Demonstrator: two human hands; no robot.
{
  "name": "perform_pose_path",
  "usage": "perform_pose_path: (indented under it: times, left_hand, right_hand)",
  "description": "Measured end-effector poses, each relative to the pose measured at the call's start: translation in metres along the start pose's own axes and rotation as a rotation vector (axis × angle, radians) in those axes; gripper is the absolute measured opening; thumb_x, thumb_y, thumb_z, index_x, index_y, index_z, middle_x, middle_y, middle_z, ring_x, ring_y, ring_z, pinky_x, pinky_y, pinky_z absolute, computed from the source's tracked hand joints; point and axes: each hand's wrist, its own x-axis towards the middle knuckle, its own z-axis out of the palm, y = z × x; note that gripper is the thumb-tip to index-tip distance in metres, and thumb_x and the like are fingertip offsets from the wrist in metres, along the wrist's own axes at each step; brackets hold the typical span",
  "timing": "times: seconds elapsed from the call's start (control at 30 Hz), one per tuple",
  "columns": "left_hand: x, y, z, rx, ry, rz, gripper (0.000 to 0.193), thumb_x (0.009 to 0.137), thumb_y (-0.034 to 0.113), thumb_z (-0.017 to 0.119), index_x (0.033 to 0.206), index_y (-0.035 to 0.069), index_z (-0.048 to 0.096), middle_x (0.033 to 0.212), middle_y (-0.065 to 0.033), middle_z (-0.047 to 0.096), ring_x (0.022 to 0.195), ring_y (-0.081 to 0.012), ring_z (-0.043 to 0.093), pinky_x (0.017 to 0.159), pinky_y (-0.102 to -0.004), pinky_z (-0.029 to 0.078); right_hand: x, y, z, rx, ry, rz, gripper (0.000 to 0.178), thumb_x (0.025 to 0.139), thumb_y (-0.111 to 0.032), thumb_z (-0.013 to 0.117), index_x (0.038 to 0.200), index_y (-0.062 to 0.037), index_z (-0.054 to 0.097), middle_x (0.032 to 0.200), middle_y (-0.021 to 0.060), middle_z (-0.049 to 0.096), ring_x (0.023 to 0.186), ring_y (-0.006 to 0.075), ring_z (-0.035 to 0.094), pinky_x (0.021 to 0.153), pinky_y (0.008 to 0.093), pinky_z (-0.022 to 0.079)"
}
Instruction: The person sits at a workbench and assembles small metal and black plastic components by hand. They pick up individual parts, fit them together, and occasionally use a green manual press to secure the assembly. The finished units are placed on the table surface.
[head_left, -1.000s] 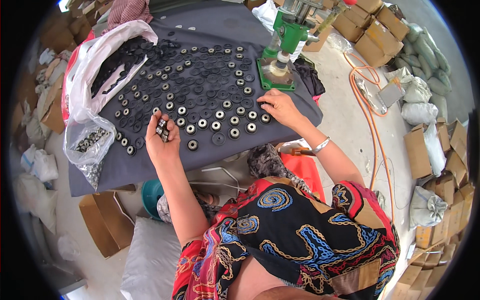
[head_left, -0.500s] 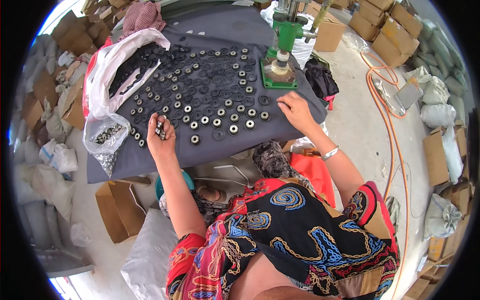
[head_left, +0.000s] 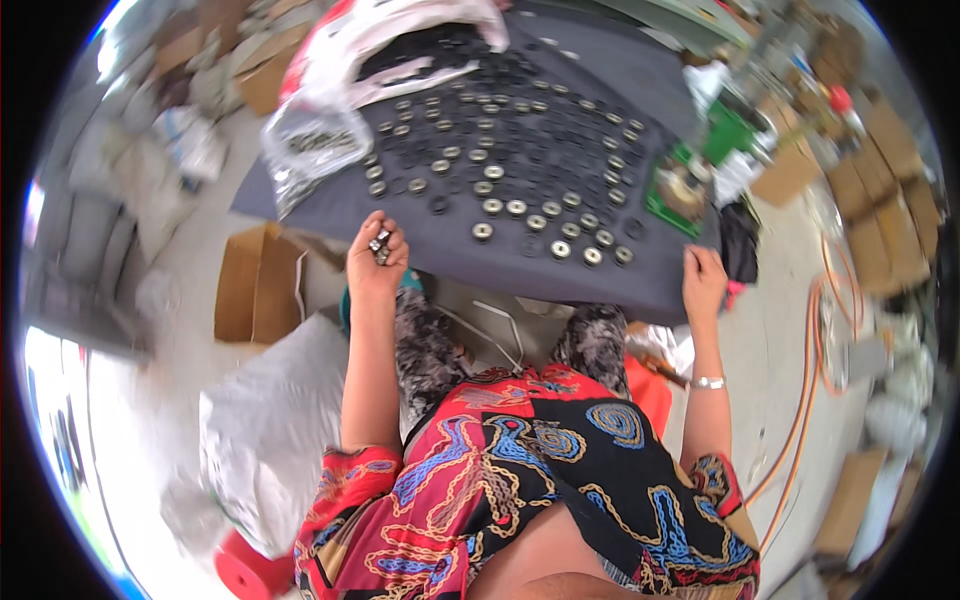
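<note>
My left hand point(head_left: 376, 268) is closed around several small metal bearings point(head_left: 380, 246), at the near left edge of a table under a dark grey cloth point(head_left: 430, 240). At the table's near right corner is my right hand point(head_left: 705, 283), its fingers curled together; whether anything is in them is hidden. Between my hands and farther back lie many black plastic rings, some with a shiny bearing in the middle, such as this black wheel point(head_left: 482, 231). A clear bag of bearings point(head_left: 345, 150) stands beyond my left hand. Past my right hand is the green base of a hand press point(head_left: 668, 207).
A white and red sack point(head_left: 345, 50) spills black rings at the back left. An open cardboard box point(head_left: 250, 285) and a stuffed white sack point(head_left: 270, 430) stand on the floor at left. An orange hose point(head_left: 806, 400) runs along the right, near stacked cartons point(head_left: 880, 215).
The view has turned and shifted, so the table sits farther right and higher. My right hand has drawn back from beside the press to the table's edge. My left hand still holds the bearings.
</note>
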Motion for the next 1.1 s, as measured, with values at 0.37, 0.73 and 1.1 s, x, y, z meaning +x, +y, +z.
perform_pose_path:
  times: [0.37,0.73,1.1]
  left_hand:
    - [-0.047,0.052,-0.051,-0.024,0.587,0.162,0.012,0.092,0.01,0.053,0.101,0.002,0.053,0.082,-0.012,0.057,0.062,-0.02,0.052,0.039,-0.0225,0.032]
    - [0.131,0.142,0.064,0.15,0.491,0.298,0.022,0.09,0.013,0.053,0.106,-0.001,0.051,0.094,-0.0179,0.055,0.071,-0.0249,0.056,0.052,-0.0301,0.045]
    - [0.206,0.186,0.016,0.942,0.451,0.558,0.04,0.082,0.012,0.058,0.121,0.001,0.056,0.123,-0.0172,0.057,0.116,-0.0356,0.053,0.097,-0.05,0.041]
  right_hand:
    - [-0.008,0.002,0.005,-0.019,-0.063,-0.003,0.008,0.089,-0.008,0.06,0.092,-0.0017,0.064,0.082,0.01,0.059,0.07,0.0217,0.058,0.064,0.0313,0.046]
    - [-0.006,-0.002,0.005,-0.149,-0.107,-0.079,0.007,0.089,-0.008,0.059,0.092,-0.0023,0.063,0.083,0.0116,0.058,0.071,0.027,0.059,0.064,0.0353,0.047]
    - [-0.001,-0.023,0.0,-0.211,-0.08,0.023,0.005,0.084,-0.009,0.062,0.087,-0.005,0.065,0.081,0.0129,0.06,0.071,0.0323,0.06,0.064,0.0389,0.047]
